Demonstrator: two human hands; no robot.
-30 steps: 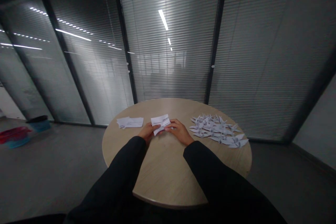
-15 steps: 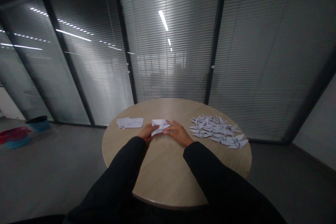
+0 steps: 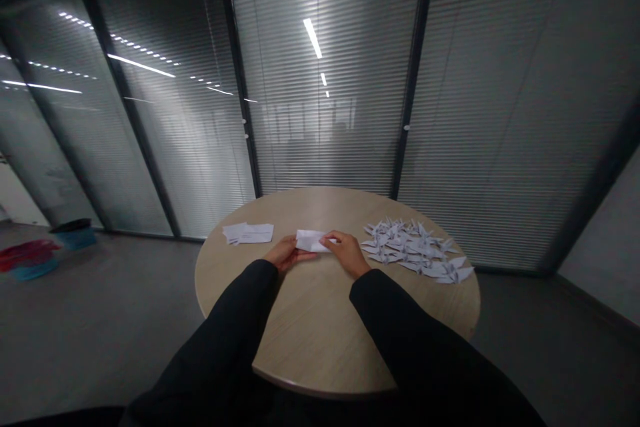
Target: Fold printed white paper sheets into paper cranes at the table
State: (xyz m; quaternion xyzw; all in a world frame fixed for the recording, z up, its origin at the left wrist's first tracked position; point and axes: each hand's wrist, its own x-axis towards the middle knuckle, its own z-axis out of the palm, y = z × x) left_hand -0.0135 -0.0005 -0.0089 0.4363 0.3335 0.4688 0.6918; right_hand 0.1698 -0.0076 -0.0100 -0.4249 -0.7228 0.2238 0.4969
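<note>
A folded white paper sheet (image 3: 310,240) lies low over the round wooden table (image 3: 320,327) near its middle. My left hand (image 3: 284,255) grips the paper's left lower edge with curled fingers. My right hand (image 3: 346,252) pinches its right end. Both arms wear black sleeves. To the right spreads a heap of several folded white paper cranes (image 3: 415,250). To the left lies a small stack of flat white sheets (image 3: 249,233).
Glass walls with closed blinds and dark frames stand behind the table. On the grey floor at far left sit a dark-rimmed blue bin (image 3: 75,233) and red and blue trays (image 3: 25,259). The table's near half holds only my forearms.
The paper went from raised and opened out to folded flatter and narrower, close to the table. My right hand shifted from lying over it to pinching its right end.
</note>
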